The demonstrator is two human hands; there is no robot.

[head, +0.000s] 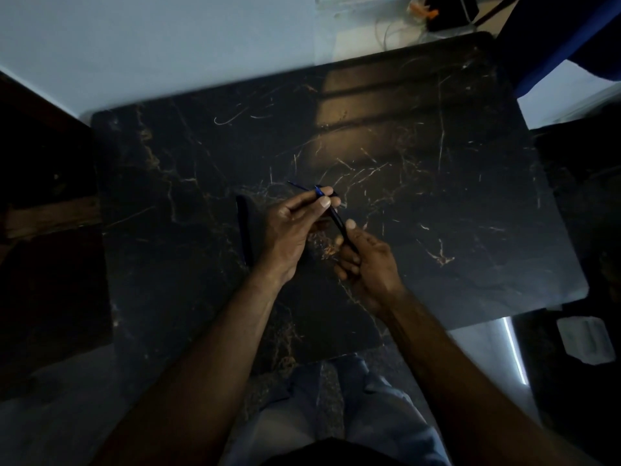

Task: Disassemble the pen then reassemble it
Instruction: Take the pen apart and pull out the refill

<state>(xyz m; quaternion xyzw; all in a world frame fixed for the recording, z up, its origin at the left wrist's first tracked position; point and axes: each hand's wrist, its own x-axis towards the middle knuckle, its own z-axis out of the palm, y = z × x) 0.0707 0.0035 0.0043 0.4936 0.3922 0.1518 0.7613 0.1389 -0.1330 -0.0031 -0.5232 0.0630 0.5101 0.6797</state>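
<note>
A dark marble table (437, 196) with pale and golden veins fills most of the view, and both hands work above its middle. The left hand (289, 230) pinches a thin blue refill (304, 188) between thumb and forefinger, so these fingers are closed on it; the refill points out toward 10 o'clock from the fingertips. The right hand (366, 260) is curled closed around the lower part of the black pen barrel (337, 220), with the thumb pressed on its side. The barrel runs from the right hand up toward 11 o'clock and meets the left fingertips. I cannot tell how deep the refill sits inside the barrel, because the fingers cover the joint.

Just beside the left hand, at 9 o'clock from it, a dark long piece (244, 230) lies flat on the table, apart from the hands; it is too dim to say which part of the pen it is. A warm patch of light (363, 105) falls on the table at 12 o'clock. Beyond the far edge, at 1 o'clock, there are cables (396, 31) and a small orange thing (425, 10). At 3 o'clock, a blue cloth (571, 38) hangs past the corner. At 4 o'clock, low on the floor side, a pale box-like container (584, 339) stands; its contents are not visible. The person's knees in light jeans (379, 415) show at 6 o'clock.
</note>
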